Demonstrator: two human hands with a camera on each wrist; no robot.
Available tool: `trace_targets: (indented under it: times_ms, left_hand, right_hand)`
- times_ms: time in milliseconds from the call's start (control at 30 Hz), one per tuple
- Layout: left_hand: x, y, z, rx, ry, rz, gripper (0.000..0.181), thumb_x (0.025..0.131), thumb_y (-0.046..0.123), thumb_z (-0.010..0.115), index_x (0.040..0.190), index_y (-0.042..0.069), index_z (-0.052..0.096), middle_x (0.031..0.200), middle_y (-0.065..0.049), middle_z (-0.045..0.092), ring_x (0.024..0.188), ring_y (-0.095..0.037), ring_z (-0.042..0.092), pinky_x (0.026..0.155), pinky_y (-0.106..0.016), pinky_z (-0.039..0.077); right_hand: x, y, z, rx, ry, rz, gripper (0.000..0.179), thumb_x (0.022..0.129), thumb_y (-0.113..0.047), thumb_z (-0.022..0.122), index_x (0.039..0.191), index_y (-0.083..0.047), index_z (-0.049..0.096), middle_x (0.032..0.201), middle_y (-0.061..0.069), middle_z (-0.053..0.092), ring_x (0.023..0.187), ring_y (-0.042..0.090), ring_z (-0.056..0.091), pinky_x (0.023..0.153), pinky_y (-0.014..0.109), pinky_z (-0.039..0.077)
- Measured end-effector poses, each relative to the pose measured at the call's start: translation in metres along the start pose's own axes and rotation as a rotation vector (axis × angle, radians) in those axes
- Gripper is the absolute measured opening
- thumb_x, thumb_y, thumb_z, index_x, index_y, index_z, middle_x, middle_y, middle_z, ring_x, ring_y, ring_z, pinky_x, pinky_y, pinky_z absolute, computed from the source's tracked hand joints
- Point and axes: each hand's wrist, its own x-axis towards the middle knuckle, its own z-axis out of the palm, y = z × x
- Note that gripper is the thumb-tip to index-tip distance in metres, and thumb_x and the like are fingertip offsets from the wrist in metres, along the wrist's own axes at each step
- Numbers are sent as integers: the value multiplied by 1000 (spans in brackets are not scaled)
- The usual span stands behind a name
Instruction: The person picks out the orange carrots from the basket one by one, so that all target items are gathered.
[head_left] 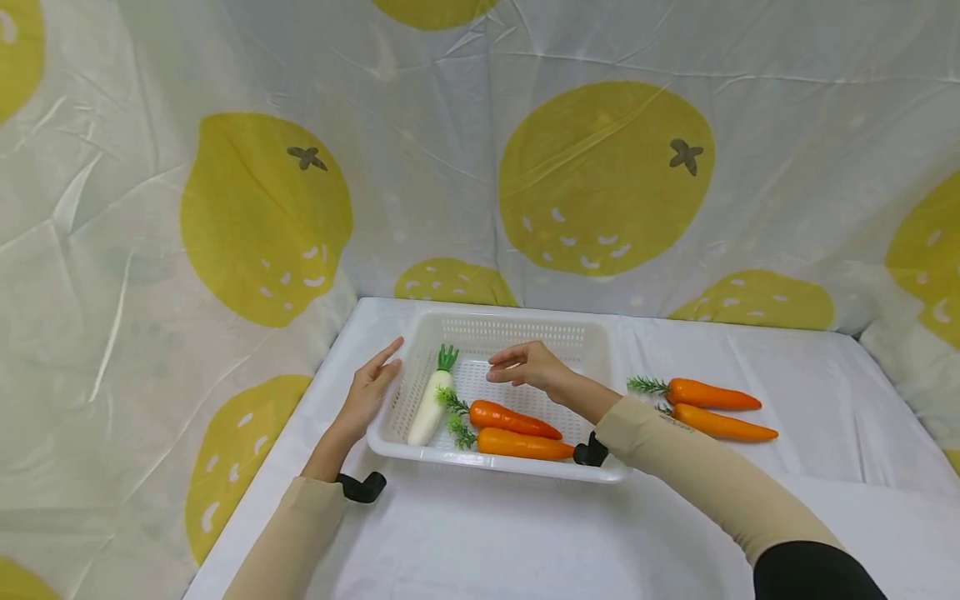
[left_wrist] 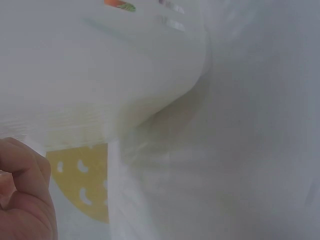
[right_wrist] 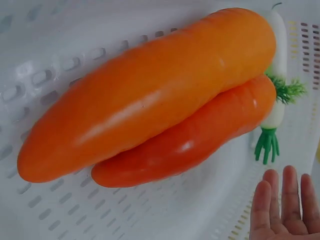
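Observation:
A white plastic basket (head_left: 510, 472) holds a white radish (head_left: 431, 407) with green stalks and two carrots, one redder (head_left: 513, 418) and one lighter orange (head_left: 523, 444). The radish lies along the left side; the carrots lie side by side near the front wall, their leafy tops toward the radish. My left hand (head_left: 366, 392) is beside the basket's left wall, fingertips close to the rim. Over the middle of the basket is my right hand (head_left: 531, 367), holding nothing. Its relaxed fingers (right_wrist: 290, 200) show beyond the radish's stalks in the right wrist view.
On the white tablecloth (head_left: 525, 542), right of the basket, lie two more carrots, an upper one (head_left: 712, 394) and a lower one (head_left: 723, 423); my right sleeve (head_left: 697, 471) passes just in front of them. A lemon-print curtain (head_left: 427, 167) hangs behind the table and along its left side.

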Motion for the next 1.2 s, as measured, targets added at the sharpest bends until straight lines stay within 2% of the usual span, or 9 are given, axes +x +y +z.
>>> trace_targets:
  times_ms: [167, 300, 533, 767, 1000, 1200]
  left_hand:
    - [0, 0, 0, 1, -4, 1, 51, 108, 26, 46, 157, 16, 34, 144, -24, 49, 125, -32, 50, 89, -17, 44]
    - [-1, -1, 1, -11, -3, -8, 50, 108, 26, 46, 156, 17, 35, 141, -25, 52, 120, -28, 53, 87, -18, 45]
    - [-3, 1, 1, -9, 7, -7, 50, 108, 26, 46, 156, 16, 36, 135, -28, 55, 109, -18, 58, 84, -20, 48]
    - [-2, 2, 2, -3, 15, 16, 50, 108, 25, 46, 155, 11, 36, 127, -32, 58, 100, -13, 59, 79, -21, 49]
    - [-1, 2, 1, -16, 19, -10, 49, 108, 24, 47, 155, 14, 37, 129, -31, 58, 100, -14, 60, 79, -22, 50]
    - [-1, 3, 2, -20, 15, -15, 49, 108, 22, 46, 155, 13, 36, 131, -30, 57, 106, -19, 58, 82, -21, 48]
  right_hand:
    - [1, 5, 5, 19, -2, 49, 40, 87, -12, 79, 120, 6, 68, 104, 11, 74, 92, 21, 67, 93, 51, 49]
    - [2, 12, 7, 10, -20, 85, 41, 86, -11, 79, 121, 7, 67, 101, 10, 74, 90, 19, 68, 91, 48, 51]
    - [3, 18, 11, -73, -89, 104, 39, 86, -11, 79, 120, 5, 69, 101, 9, 74, 88, 16, 65, 87, 41, 53]
    - [3, 21, 11, -140, -139, 109, 40, 85, -12, 81, 120, 4, 70, 99, 6, 73, 85, 15, 63, 82, 35, 54]
    - [5, 26, 13, -178, -162, 142, 38, 80, -10, 85, 115, -2, 74, 98, 4, 70, 86, 17, 59, 76, 26, 51]
    - [5, 27, 14, -195, -174, 143, 38, 78, -7, 86, 114, -2, 74, 100, 5, 69, 89, 19, 57, 79, 26, 51]
